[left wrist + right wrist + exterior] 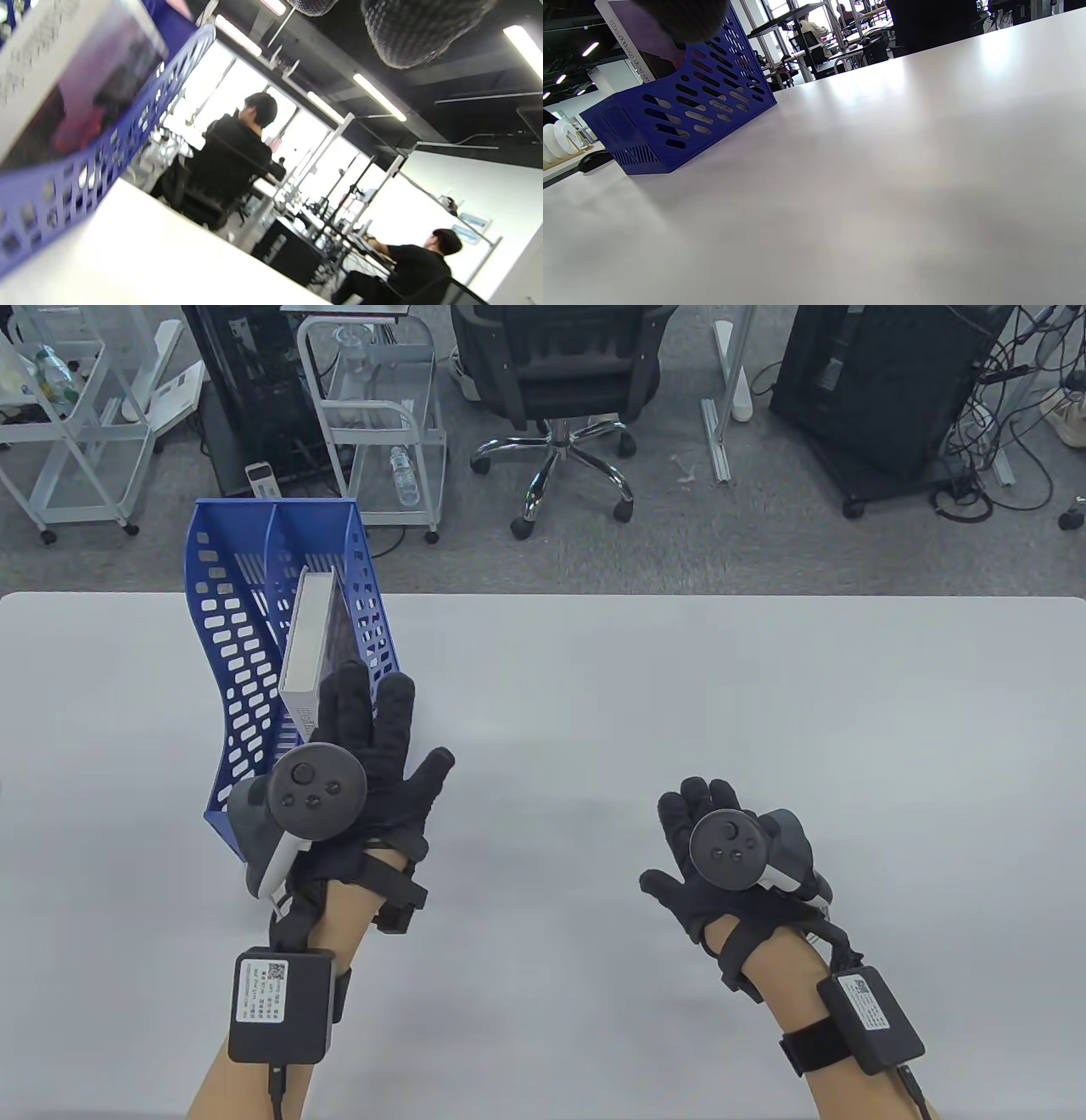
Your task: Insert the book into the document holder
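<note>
The blue slotted document holder (233, 645) stands on the left of the white table (679, 687). A white-edged book (307, 640) stands on edge in its right compartment, leaning a little and sticking out above the wall. My left hand (386, 721) is at the holder's near right side with its fingers spread and gripping nothing. In the left wrist view the book (63, 63) and the holder (127, 140) are at the left, apart from my fingertips (415, 29). My right hand (670, 840) hovers open and empty over the table's right half. The right wrist view shows the holder (683, 118) and the book (640, 38).
Beyond the table's far edge stand an office chair (560, 381), white wire carts (382, 415) and black computer cases (882, 381). The holder's left compartment (225, 551) holds nothing that I can see.
</note>
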Demonstrator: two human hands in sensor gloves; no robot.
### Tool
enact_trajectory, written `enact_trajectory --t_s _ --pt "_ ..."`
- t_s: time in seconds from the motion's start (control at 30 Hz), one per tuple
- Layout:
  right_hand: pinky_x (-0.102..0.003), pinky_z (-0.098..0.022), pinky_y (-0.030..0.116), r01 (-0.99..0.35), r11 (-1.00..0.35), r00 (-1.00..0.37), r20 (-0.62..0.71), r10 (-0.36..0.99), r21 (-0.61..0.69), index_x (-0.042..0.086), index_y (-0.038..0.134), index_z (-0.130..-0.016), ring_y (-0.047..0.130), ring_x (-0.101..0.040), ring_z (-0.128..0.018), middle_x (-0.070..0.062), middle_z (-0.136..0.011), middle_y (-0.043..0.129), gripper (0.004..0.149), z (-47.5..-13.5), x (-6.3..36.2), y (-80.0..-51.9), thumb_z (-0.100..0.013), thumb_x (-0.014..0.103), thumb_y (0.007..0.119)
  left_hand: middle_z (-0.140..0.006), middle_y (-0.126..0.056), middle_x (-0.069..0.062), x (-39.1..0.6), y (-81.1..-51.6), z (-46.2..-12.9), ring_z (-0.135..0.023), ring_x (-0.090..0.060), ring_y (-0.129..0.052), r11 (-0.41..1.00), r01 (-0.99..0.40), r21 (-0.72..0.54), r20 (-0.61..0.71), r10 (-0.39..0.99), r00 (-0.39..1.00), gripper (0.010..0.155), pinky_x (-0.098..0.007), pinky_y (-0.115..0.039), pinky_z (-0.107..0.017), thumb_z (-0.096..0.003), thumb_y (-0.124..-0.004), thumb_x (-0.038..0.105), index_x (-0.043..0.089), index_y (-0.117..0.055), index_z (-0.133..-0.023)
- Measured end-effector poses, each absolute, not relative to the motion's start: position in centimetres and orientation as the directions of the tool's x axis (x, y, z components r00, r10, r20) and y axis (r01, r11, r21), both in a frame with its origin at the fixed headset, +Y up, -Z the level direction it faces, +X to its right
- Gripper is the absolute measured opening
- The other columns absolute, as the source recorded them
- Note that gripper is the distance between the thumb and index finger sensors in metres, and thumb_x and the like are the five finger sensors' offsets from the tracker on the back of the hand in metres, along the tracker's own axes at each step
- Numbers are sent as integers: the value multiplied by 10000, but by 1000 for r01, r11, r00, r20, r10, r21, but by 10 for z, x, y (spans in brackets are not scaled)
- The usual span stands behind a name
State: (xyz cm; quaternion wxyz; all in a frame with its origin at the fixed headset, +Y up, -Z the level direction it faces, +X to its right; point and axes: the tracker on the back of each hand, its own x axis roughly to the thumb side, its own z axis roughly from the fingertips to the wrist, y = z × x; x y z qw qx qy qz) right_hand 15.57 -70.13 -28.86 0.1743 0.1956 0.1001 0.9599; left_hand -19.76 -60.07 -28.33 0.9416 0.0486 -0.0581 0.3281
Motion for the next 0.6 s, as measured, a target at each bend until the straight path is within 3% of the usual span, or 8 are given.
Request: enact_trajectory --t_s 0.1,0.27,0.43,0.6 --pt "-759 -588 305 -292 -920 -862 345 371 260 45 239 -977 133 -586 -902 -263 -1026 130 855 -288 154 -701 -454 535 704 -1134 -27 70 -189 -624 -277 -1119 -263 -67 774 -628 -86 86 634 769 820 -632 -317 -766 -440 -706 638 362 -282 -1086" --pt "-759 -588 308 -264 -932 -870 356 342 248 43 236 -975 134 -590 -899 -264 -1025 131 857 -286 148 -703 -452 535 705 -1112 5 71 -175 -666 -267 -1093 -254 -33 755 -630 -182 18 643 765 824 -612 -292 -764 -444 -680 643 348 -239 -1074" --pt "-759 -589 302 -267 -925 -864 358 354 271 42 223 -972 124 -583 -901 -264 -1024 121 860 -285 141 -710 -454 534 703 -1089 53 84 -163 -701 -265 -1070 -238 23 757 -617 -216 -2 631 775 834 -601 -235 -758 -445 -663 645 351 -182 -1060" --pt "-759 -589 301 -263 -915 -860 356 366 307 44 213 -971 117 -587 -896 -263 -1022 112 863 -284 135 -717 -454 536 698 -1085 64 95 -161 -709 -265 -1064 -228 41 785 -588 -194 5 600 800 837 -596 -212 -756 -441 -661 649 363 -165 -1052"
